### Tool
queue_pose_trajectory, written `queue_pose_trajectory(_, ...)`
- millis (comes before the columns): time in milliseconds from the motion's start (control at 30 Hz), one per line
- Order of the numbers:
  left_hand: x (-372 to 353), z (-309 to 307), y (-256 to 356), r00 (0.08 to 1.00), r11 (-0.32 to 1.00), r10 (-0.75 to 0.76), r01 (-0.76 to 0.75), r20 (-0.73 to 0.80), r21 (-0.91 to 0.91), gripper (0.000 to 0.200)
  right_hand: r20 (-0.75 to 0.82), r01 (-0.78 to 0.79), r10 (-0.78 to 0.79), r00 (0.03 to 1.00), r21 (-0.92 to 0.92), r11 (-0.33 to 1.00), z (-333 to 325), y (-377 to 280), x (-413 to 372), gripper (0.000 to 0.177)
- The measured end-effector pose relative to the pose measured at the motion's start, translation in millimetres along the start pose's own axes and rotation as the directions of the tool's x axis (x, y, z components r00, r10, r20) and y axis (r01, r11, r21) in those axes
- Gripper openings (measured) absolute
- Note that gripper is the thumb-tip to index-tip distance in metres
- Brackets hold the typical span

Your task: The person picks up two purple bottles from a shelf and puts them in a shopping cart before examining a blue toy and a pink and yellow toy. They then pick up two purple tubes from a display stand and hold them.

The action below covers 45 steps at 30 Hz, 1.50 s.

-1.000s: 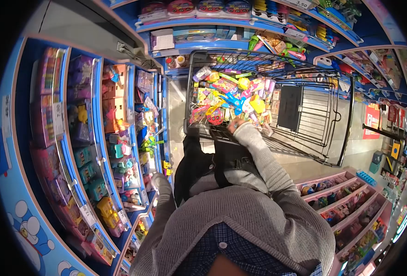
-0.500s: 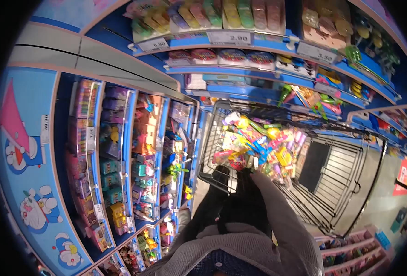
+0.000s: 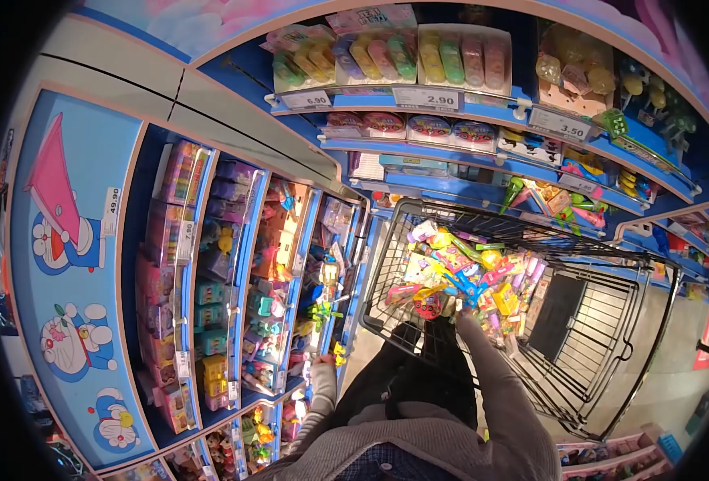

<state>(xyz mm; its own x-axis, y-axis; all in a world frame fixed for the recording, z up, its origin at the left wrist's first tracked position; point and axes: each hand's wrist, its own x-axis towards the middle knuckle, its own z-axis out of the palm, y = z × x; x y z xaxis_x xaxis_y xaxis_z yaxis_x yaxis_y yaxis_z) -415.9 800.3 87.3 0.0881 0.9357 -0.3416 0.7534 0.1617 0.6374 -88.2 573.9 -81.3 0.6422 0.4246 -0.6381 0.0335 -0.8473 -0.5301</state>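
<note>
A black wire shopping cart (image 3: pixel 384 228) stands in front of me, heaped with small bright toys and packets. Among them are a blue toy (image 3: pixel 468 286), a yellow packet (image 3: pixel 505 300) and a round red item (image 3: pixel 427 306). My right hand (image 3: pixel 461 316) is at the cart's near side, right by the toys; its fingers are small and mostly hidden, and I cannot tell what they grip. My left hand (image 3: pixel 322 365) hangs low at my left side, close to the toy shelves (image 3: pixel 278 289), its fingers indistinct.
Blue shelves (image 3: pixel 482 103) with price tags and boxed toys run across the front. A blue cartoon panel (image 3: pixel 70 272) forms the left end. A black flap (image 3: pixel 558 309) sits in the cart's right part. Low pink shelves (image 3: pixel 615 463) stand at the lower right.
The whole view has shifted, with shelves and cart now lower and further right. My left hand shows more fully, slightly raised beside the shelves. My right hand stays at the cart's near side.
</note>
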Motion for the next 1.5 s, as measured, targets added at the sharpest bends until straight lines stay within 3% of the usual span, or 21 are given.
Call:
queue_pose_trajectory(33, -5.0, 2.5, 52.5, 0.995, 0.986, 0.102, -0.102, -0.008, -0.132, 0.01, -0.012, -0.001, 0.001, 1.0, -0.007, 1.0, -11.2, -18.9, -3.8, 0.025)
queue_pose_trajectory(67, -8.3, 7.5, 84.3, 0.987, 0.959, 0.161, -0.157, -0.001, -0.234, 0.008, 0.056, 0.001, -0.017, 0.998, 0.273, 0.962, -19.0, -31.4, -5.9, 0.023)
queue_pose_trajectory(133, -5.1, 20.3, 127.3, 0.976, 0.92, 0.2, -0.158, 0.082, -0.358, 0.003, 0.232, -0.112, -0.071, 0.97, 0.691, 0.714, -58.0, -85.6, -26.1, 0.022)
queue_pose_trajectory(167, -10.2, 26.3, 163.2, 0.912, 0.875, 0.403, -0.361, 0.072, -0.322, 0.002, 0.339, -0.225, -0.114, 0.934, 0.804, 0.55, -88.3, -127.4, -51.1, 0.024)
queue_pose_trajectory(233, -30.7, 30.5, 213.7, 0.864, 0.866, 0.422, -0.295, 0.273, -0.404, 0.021, 0.281, -0.09, -0.281, 0.918, 0.835, 0.543, -105.6, -173.1, -82.7, 0.025)
queue_pose_trajectory(267, -36.4, 27.0, 235.9, 0.71, 0.783, 0.62, -0.586, 0.334, -0.209, 0.04, 0.273, -0.078, -0.281, 0.92, 0.83, 0.552, -115.0, -192.5, -97.7, 0.025)
queue_pose_trajectory(367, -58.9, 13.3, 275.0, 0.465, 0.662, 0.717, -0.688, 0.52, -0.297, 0.057, 0.418, 0.059, -0.376, 0.827, 0.6, 0.798, -128.0, -232.7, -132.9, 0.026)
queue_pose_trajectory(433, -61.5, 4.2, 272.2, 0.391, 0.672, 0.707, -0.629, 0.589, -0.389, 0.057, 0.223, 0.434, -0.517, 0.827, 0.333, 0.837, -125.9, -249.0, -152.0, 0.028)
queue_pose_trajectory(500, -60.4, -11.7, 267.7, 0.381, 0.665, 0.717, -0.625, 0.584, -0.409, 0.055, 0.163, 0.592, -0.627, 0.762, 0.216, 0.776, -126.9, -260.3, -170.8, 0.028)
queue_pose_trajectory(567, -51.0, -27.4, 256.1, 0.318, 0.66, 0.711, -0.61, 0.627, -0.439, 0.051, 0.19, 0.877, -0.861, 0.472, -0.207, 0.435, -126.5, -266.5, -181.4, 0.025)
queue_pose_trajectory(633, -46.1, -41.2, 244.1, 0.329, 0.709, 0.698, -0.441, 0.637, -0.55, 0.053, 0.176, 0.801, -0.788, 0.59, -0.008, 0.598, -117.3, -283.8, -195.1, 0.02)
queue_pose_trajectory(667, -43.8, -50.8, 238.5, 0.336, 0.714, 0.699, -0.371, 0.631, -0.593, 0.054, 0.19, 0.531, -0.578, 0.794, 0.247, 0.81, -120.6, -307.1, -213.4, 0.024)
queue_pose_trajectory(733, -36.5, -71.3, 231.0, 0.347, 0.644, 0.759, -0.272, 0.551, -0.715, 0.054, 0.314, 0.365, -0.505, 0.804, 0.41, 0.836, -112.1, -325.4, -223.5, 0.028)
queue_pose_trajectory(767, -37.8, -82.1, 220.1, 0.481, 0.709, 0.622, -0.012, 0.618, -0.705, 0.053, 0.376, 0.245, -0.459, 0.805, 0.493, 0.835, -106.6, -332.6, -226.1, 0.028)
queue_pose_trajectory(867, -4.3, -84.2, 154.0, 0.785, 0.699, 0.499, -0.115, 0.367, -0.706, 0.048, 0.156, 0.483, -0.543, 0.825, 0.305, 0.821, -69.2, -310.0, -194.4, 0.03)
queue_pose_trajectory(967, 44.8, -79.7, 51.2, 0.973, 0.687, 0.218, -0.093, 0.081, -0.721, 0.045, 0.023, 0.469, -0.47, 0.882, 0.045, 0.882, -57.2, -296.7, -180.7, 0.033)
queue_pose_trajectory(1033, 74.3, -81.9, -20.0, 0.969, 0.794, 0.07, -0.198, -0.236, -0.575, 0.041, -0.062, 0.453, -0.46, 0.886, -0.099, 0.886, -37.5, -253.8, -146.0, 0.032)
queue_pose_trajectory(1100, 71.5, -112.6, -23.6, 0.913, 0.875, -0.231, 0.044, -0.336, -0.482, 0.035, -0.15, 0.417, -0.457, 0.877, -0.237, 0.878, -21.6, -207.1, -116.8, 0.031)
queue_pose_trajectory(1200, 83.5, -128.4, -72.0, 0.811, 0.882, -0.269, -0.009, -0.519, -0.472, 0.034, -0.248, 0.145, -0.201, 0.948, -0.227, 0.963, -0.2, -143.9, -81.5, 0.026)
queue_pose_trajectory(1300, 80.8, -150.2, -64.4, 0.753, 0.949, -0.295, 0.159, -0.588, -0.272, 0.034, -0.262, 0.221, -0.281, 0.923, -0.237, 0.946, -18.5, -181.1, -122.7, 0.028)
queue_pose_trajectory(1500, 106.2, -143.7, -99.0, 0.762, 0.972, -0.231, 0.16, -0.605, -0.171, 0.032, -0.28, 0.137, -0.2, 0.939, -0.227, 0.964, -20.4, -197.0, -135.6, 0.034)
